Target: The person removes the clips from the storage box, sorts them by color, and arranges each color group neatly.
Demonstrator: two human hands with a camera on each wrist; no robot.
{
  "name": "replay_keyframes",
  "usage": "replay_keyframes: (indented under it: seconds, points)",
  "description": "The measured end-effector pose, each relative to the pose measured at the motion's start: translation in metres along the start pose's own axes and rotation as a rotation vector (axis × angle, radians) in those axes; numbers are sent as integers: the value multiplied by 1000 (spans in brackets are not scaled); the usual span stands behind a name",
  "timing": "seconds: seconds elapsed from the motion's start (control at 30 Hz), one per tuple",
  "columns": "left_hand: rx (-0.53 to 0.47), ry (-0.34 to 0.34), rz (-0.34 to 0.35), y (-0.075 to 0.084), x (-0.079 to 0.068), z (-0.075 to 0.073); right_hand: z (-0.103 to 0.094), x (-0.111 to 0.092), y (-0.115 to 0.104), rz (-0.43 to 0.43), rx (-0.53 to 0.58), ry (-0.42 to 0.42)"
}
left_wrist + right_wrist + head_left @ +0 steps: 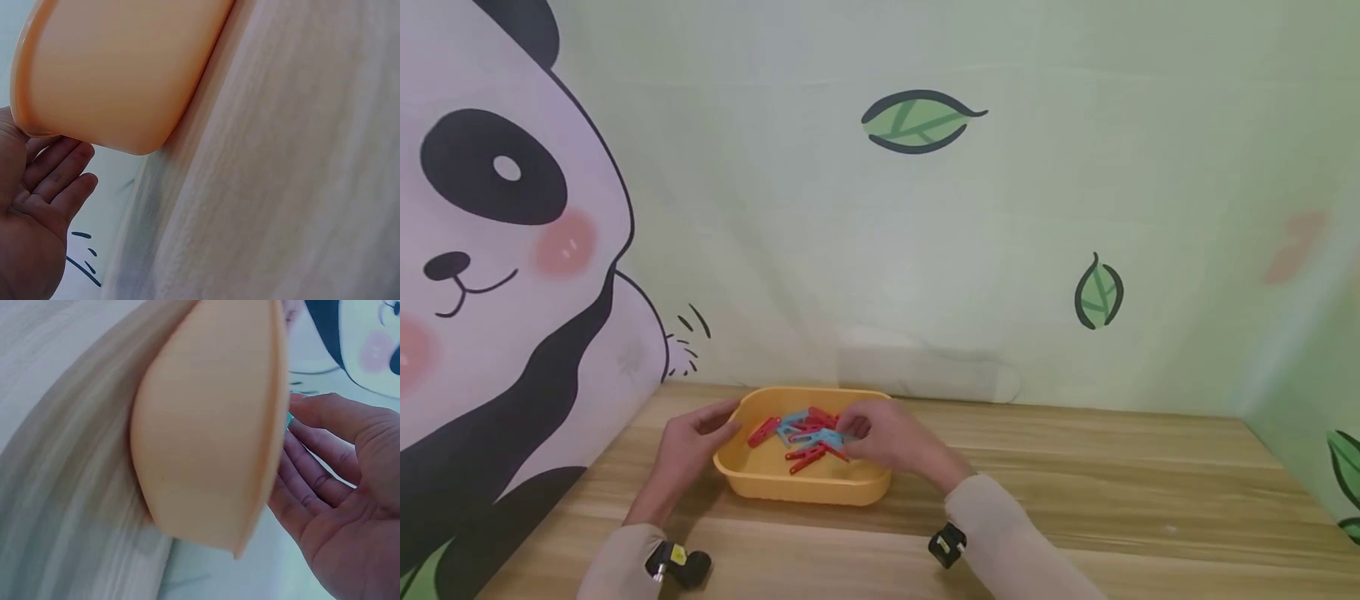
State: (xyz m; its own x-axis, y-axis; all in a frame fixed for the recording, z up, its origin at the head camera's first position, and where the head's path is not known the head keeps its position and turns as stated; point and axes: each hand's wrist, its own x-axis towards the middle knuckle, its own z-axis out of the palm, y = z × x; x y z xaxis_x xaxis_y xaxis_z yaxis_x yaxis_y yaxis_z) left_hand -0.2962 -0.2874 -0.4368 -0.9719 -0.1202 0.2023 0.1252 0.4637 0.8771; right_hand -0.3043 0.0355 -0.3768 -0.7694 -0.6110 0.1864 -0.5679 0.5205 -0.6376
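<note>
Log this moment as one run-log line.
left hand: holds yellow basin by rim | right hand: pinches blue clothespin | inside: red clothespins, blue clothespins | basin: on wood-grain table

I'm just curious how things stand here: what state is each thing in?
Yellow basin: upright, open-topped, partly filled
Red clothespins: lying loose in the basin
Blue clothespins: mixed among the red
Left grip: holding the basin's left end
Right grip: pinching a blue clothespin
Wood-grain tabletop: flat, bearing the basin
</note>
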Motion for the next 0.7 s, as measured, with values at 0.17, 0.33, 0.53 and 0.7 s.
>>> replay_keyframes:
  seconds: [0.17,0.33,0.53,0.7]
  points:
    - [-11,14,16,-1,1,0,-14,-11,3,28,73,60]
    - [2,11,5,0,1,0,-26,-21,5,86,130,121]
    - [6,3,-1,1,1,0,-35,-32,11,141,140,212]
    - [-2,-7,-19,1,0,0,-40,-38,20,169,146,271]
